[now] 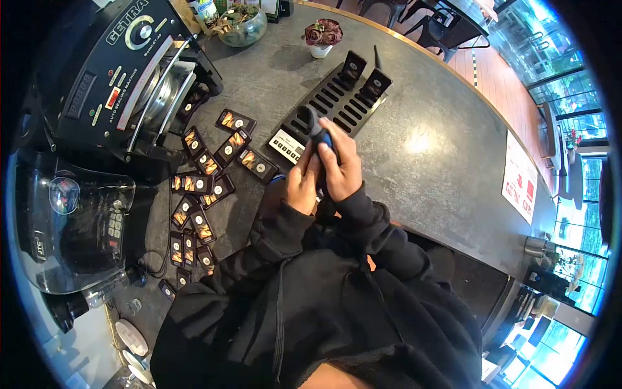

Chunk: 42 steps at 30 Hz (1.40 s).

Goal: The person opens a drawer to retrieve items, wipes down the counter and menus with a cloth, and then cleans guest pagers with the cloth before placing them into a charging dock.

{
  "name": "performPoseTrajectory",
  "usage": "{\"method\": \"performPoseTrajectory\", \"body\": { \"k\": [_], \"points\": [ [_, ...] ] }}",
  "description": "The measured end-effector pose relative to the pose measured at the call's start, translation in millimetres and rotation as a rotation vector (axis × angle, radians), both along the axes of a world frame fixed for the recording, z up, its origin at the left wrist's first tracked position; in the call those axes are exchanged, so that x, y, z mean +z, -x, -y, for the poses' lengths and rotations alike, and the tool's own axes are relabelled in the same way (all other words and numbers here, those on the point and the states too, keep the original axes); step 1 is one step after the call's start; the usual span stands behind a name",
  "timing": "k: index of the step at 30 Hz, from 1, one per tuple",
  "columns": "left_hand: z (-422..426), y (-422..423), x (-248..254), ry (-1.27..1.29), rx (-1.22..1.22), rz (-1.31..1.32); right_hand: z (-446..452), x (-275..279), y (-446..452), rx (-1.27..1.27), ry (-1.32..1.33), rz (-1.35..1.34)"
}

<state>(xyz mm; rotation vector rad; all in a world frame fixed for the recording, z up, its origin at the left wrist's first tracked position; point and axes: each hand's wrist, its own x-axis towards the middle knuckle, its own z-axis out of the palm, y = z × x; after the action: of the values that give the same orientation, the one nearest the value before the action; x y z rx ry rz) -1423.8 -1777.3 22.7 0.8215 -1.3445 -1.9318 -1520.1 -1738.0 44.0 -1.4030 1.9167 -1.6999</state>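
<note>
Grey-and-blue item (326, 138) between the fingers (345, 148) (grey end (312, 118) beyond them)

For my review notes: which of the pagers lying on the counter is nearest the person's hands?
The rightmost loose pager, by the white label of the slotted tray; the others lie farther from the left hand.

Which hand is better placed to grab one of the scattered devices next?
Probably the left hand: it's nearer the scattered devices, with the right hand farther off. Both hold a dark item.
</note>
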Motion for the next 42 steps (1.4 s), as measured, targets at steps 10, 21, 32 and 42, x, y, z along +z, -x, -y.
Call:
{"method": "performPoseTrajectory", "body": {
  "k": [10,21,32,42],
  "points": [
    [1,-9,10,-0.467,-0.155,-0.656,-24,-1,-7,-0.029,-0.049,-0.236],
    [17,-10,-1,-0.638,-0.004,-0.579,-41,-12,-4,0.159,0.022,-0.526],
    [26,9,-10,-0.137,0.242,-0.368,-73,-35,65,0.011,-0.256,-0.879],
    [55,51,-4,0.433,0.368,-0.009,-56,-45,82,-0.123,-0.594,-0.751]
  ]
}}
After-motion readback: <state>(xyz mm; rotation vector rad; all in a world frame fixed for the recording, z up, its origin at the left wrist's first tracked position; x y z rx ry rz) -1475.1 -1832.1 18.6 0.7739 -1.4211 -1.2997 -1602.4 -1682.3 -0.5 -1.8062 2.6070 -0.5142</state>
